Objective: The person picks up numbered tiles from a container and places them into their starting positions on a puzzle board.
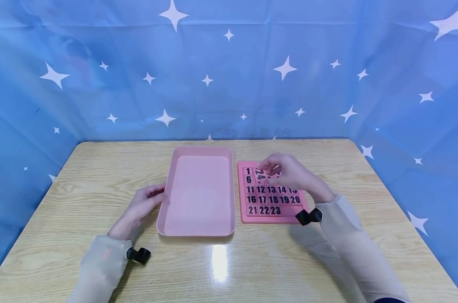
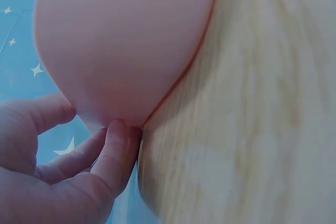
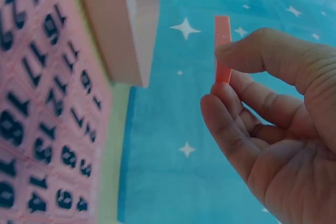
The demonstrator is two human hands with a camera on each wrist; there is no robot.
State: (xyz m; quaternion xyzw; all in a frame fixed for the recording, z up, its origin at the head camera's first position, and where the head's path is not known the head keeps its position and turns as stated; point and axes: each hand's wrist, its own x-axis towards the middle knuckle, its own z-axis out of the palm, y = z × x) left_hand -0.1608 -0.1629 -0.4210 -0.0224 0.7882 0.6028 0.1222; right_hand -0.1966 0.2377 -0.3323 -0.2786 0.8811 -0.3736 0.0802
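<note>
At the left side wall of a pink tray [image 1: 198, 193], my left hand [image 1: 143, 202] holds the edge. In the left wrist view its thumb [image 2: 58, 109] touches the rim and the bent fingers [image 2: 118, 142] press at the wall's lower edge. My right hand [image 1: 285, 170] pinches a pink number tile [image 1: 260, 174] above the upper part of a pink number board [image 1: 270, 220]. The tile's 24 stands turned sideways in the head view; the right wrist view has the tile [image 3: 223, 51] edge-on between thumb and fingers. Numbered tiles sit in rows on the board, with a gap after 23.
Tray and board stand side by side on a wooden table [image 1: 198, 273]. A blue curtain [image 1: 229, 97] with white stars hangs behind the table and along both sides. Each wrist carries a small black camera mount [image 1: 138, 255]. The tray's inside floor is bare.
</note>
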